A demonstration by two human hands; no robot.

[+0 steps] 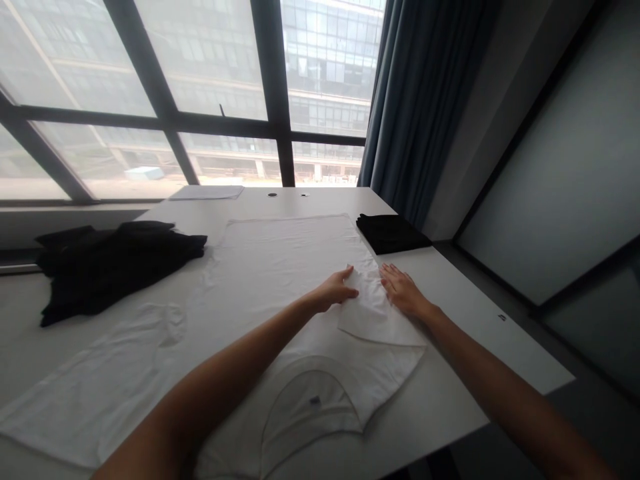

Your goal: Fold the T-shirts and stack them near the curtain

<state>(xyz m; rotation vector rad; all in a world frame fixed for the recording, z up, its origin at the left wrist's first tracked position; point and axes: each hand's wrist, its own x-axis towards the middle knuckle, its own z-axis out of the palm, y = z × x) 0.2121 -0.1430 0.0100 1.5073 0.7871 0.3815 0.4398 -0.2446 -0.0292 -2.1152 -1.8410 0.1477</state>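
Observation:
A white T-shirt [280, 267] lies spread on the table, its neckline with a small label nearest me and its hem towards the window. The sleeve on the right is folded inward over the body, while the left sleeve [130, 373] stretches out flat. My left hand [334, 291] grips the edge of the folded sleeve between thumb and fingers; some fingertips are hidden by the cloth. Flat on the shirt's right side edge, my right hand [404, 291] rests with fingers stretched out.
A crumpled black garment [115, 263] lies on the left of the white table [460, 307]. At the far right edge sits a folded black cloth [393, 233]. A flat white item [207, 192] is at the back left. Windows and a blue curtain [420, 100] stand behind.

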